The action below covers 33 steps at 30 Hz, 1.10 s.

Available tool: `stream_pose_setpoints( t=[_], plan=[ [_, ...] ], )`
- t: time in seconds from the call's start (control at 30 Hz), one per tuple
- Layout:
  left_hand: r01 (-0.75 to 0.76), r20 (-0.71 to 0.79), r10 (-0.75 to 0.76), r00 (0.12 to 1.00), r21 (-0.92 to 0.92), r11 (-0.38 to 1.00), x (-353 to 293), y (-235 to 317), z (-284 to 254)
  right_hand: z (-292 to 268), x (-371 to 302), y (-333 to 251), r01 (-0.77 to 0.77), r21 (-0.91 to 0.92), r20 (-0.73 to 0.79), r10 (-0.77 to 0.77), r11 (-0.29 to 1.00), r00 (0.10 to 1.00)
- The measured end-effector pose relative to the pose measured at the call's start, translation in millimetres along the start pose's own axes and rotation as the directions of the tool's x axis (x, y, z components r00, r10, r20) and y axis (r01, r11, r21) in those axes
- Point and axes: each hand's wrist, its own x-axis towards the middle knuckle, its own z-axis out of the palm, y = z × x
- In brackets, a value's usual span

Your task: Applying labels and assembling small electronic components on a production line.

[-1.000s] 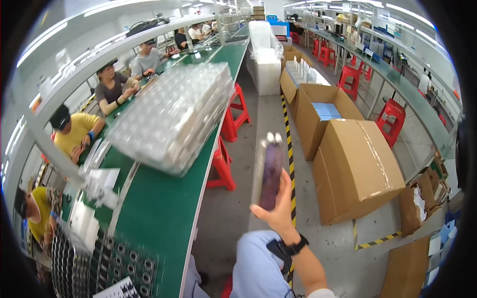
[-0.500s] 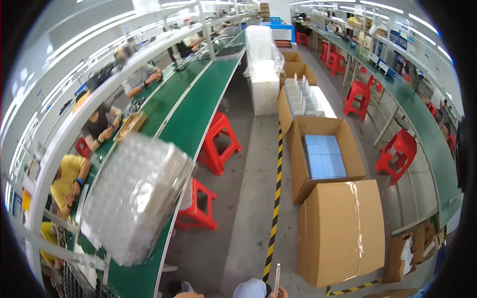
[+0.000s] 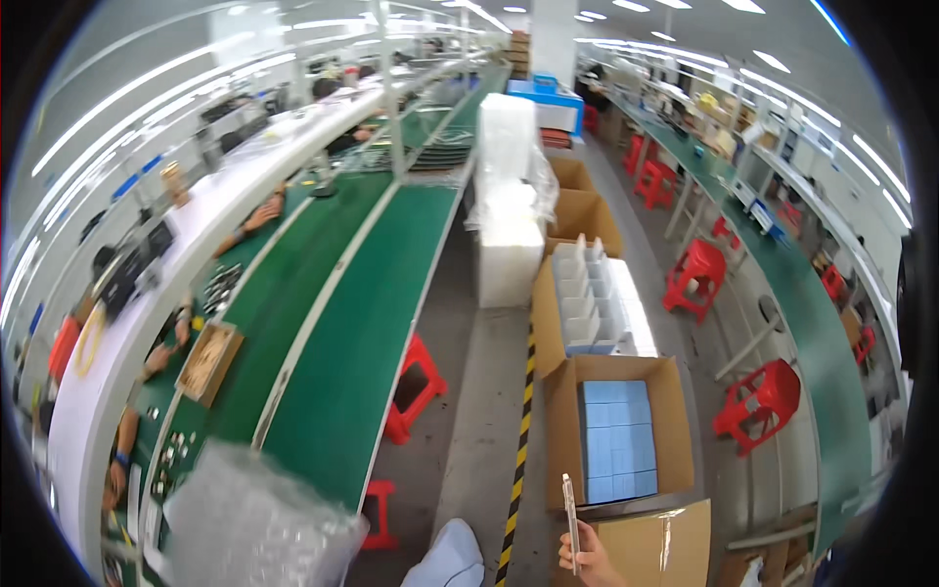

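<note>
At the lower edge, right of centre, my right hand [image 3: 590, 556] is closed round a thin, flat, phone-like slab [image 3: 570, 514]. The slab stands nearly upright, seen edge-on, with a pale silvery rim. Just behind and beside that hand lies a taped brown carton [image 3: 650, 543]. Beyond it, an open carton [image 3: 567, 430] holds several light-blue boxes [image 3: 618, 440]. My left hand does not show. A pale blue-grey rounded shape [image 3: 450, 558], perhaps a covered shoe, sits at the bottom middle.
Clear bubble wrap [image 3: 254, 519] lies on the green conveyor bench [image 3: 333, 342] at left, where other people's hands work. Red stools [image 3: 758, 406] stand along the aisle. Past the open carton are white dividers [image 3: 582, 293] and a wrapped white stack [image 3: 509, 245]. Striped tape [image 3: 518, 460] marks the floor.
The view has tilted up and moved forward. The bubble wrap and the cartons now sit lower in the picture. My right hand with the slab has risen further into view.
</note>
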Motion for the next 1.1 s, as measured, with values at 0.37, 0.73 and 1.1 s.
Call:
stream_pose_setpoints(
  t=[0.37, 0.73, 1.1],
  plan=[
    [0.188, 0.533, -0.118, 0.838, -0.08, 0.979, 229.0, 32.2, -233.9, -24.7, 80.8, -119.2, 0.316, 0.416, -0.193, -0.257, 0.853, 0.947],
    [0.176, 0.469, -0.337, 0.817, 0.354, 0.919, 463.5, 33.6, -495.3, -30.3, 230.8, -213.9, 0.616, 0.441, -0.444, -0.438, 0.653, 0.782],
    [0.328, 0.129, -0.37, 0.92, 0.263, 0.907, 565.6, 92.9, -685.4, -24.9, 542.7, -436.9, 0.005, 0.185, 0.071, -0.019, 0.983, 0.997]
  ],
)
